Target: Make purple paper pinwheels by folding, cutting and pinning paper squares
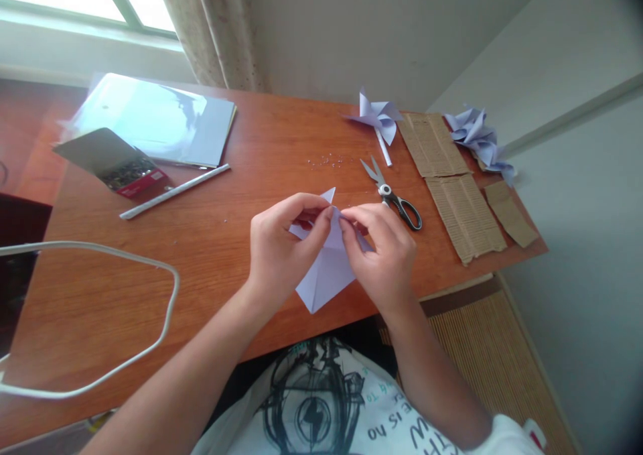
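At the centre of the frame, the left hand (278, 250) and right hand (384, 257) meet over a pale paper (326, 274), fingertips pinching its flaps together at the middle, so the folds gather at one point; one corner juts toward the near table (211, 254) edge. Just right of the hands lie scissors (394, 193), within reach. Further up sits a finished pinwheel (378, 118), with cardboard (455, 187) strips to its right. At upper left lie a paper stack (155, 120), a pin box (118, 163) and a rolled stick (174, 191).
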The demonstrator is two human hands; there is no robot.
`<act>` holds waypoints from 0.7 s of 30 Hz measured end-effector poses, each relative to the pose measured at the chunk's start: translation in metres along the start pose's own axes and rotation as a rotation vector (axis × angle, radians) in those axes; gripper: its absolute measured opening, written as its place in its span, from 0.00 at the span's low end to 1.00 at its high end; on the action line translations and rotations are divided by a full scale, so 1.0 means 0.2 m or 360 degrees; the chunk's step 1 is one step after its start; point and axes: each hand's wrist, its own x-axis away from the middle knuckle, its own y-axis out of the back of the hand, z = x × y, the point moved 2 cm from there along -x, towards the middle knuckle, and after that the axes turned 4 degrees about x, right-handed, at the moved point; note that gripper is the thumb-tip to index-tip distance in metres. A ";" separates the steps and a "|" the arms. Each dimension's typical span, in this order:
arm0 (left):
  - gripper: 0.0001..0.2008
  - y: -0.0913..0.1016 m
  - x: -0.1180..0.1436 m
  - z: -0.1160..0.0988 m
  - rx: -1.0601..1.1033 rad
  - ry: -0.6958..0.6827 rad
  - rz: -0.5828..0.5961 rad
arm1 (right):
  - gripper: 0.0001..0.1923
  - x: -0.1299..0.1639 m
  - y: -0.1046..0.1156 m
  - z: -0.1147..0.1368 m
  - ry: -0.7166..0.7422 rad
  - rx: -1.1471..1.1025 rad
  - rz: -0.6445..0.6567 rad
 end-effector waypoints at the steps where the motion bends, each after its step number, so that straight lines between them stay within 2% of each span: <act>1: 0.02 0.00 0.00 0.00 0.0012 0.0002 0.0004 | 0.05 0.00 0.00 0.00 0.0002 0.0004 -0.0016; 8: 0.02 -0.01 -0.01 0.02 0.0071 0.0029 0.0033 | 0.06 0.00 -0.01 0.02 0.0017 0.0044 -0.0083; 21: 0.06 -0.02 0.01 0.04 0.0346 0.0234 0.0112 | 0.08 0.02 -0.03 0.04 0.0082 0.0194 -0.0192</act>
